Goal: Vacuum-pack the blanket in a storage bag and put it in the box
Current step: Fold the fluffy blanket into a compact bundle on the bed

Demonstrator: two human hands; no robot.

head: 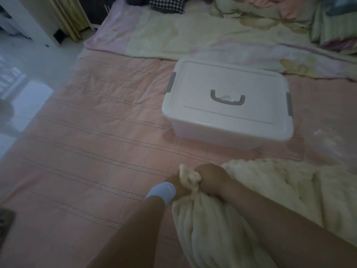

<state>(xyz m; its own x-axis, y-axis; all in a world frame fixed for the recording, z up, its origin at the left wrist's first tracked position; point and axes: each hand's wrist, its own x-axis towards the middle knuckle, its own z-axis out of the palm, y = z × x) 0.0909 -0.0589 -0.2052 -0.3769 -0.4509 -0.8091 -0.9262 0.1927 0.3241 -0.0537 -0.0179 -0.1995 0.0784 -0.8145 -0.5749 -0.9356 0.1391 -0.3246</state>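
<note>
**Desk:** What's on your feed, starting from the left?

**Operator:** At nine o'clock I see pale floor [29,60] beside the bed. Near eight there's a dark object [5,219] at the frame edge, too blurred for me to name. A pink checked sheet [92,147] fills the middle. At twelve, on the far side of it, lie a black-and-white checked pillow [166,4] and a floral quilt [193,35].

**Desk:** And the hands?

**Operator:** Both are at six o'clock. The left hand [176,185] has a pale band [162,191] at the wrist. It holds a bunched corner of the cream blanket [212,229] from the left, though that bunch hides most of its fingers from me. The right hand [210,180] grips the same bunch in a fist from the other side. The rest of the blanket lies rumpled on the sheet toward four and five o'clock.

**Desk:** Where's the box?

**Operator:** The box [228,130] stands on the sheet at about one o'clock, well apart from the hands. Its white lid [222,78] is on, a grey handle [228,98] lies flat in it, and there are grey latches [172,82] at both ends.

**Desk:** The bag?

**Operator:** At three o'clock, just right of the box, I see crinkled clear plastic [324,140] on the sheet. I can't tell whether it's the storage bag.
</note>
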